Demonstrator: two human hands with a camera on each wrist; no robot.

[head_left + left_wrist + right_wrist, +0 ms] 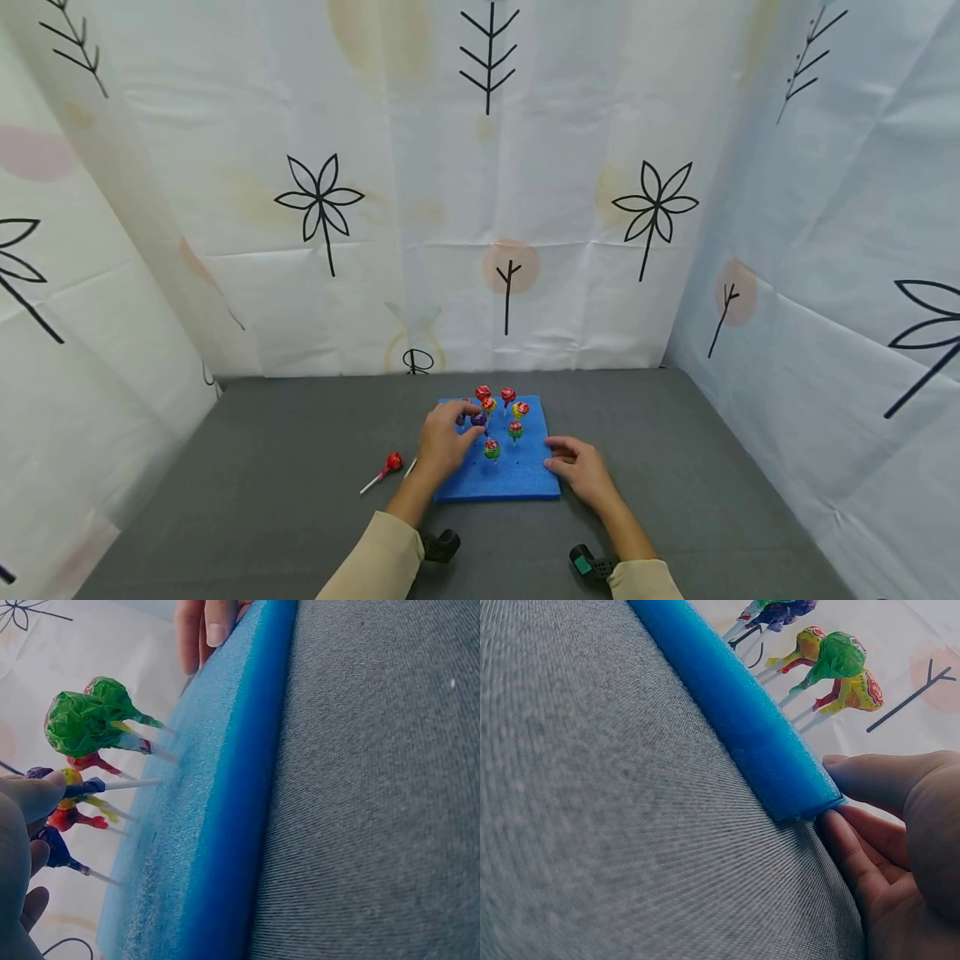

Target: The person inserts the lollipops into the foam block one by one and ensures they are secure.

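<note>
Near the middle of the blue foam board point(517, 483), my left hand point(442, 442) pinches a purple-wrapped lollipop point(478, 419) between thumb and fingers. Its white stick points down to the foam in the left wrist view; whether the tip is sunk in cannot be seen. My right hand point(583, 473) grips the board's right edge, thumb on top and fingers against the side. Several other lollipops stand upright in the board, among them a green-and-red lollipop point(491, 450) at the front and a red lollipop point(507, 395) at the back.
On the grey table point(285, 467), left of the board, lies a red lollipop point(393, 462). A white stick point(410, 467) shows beside my left hand, its other end hidden. Small holes dot the foam. Patterned cloth walls point(420, 300) enclose the table at the back and sides.
</note>
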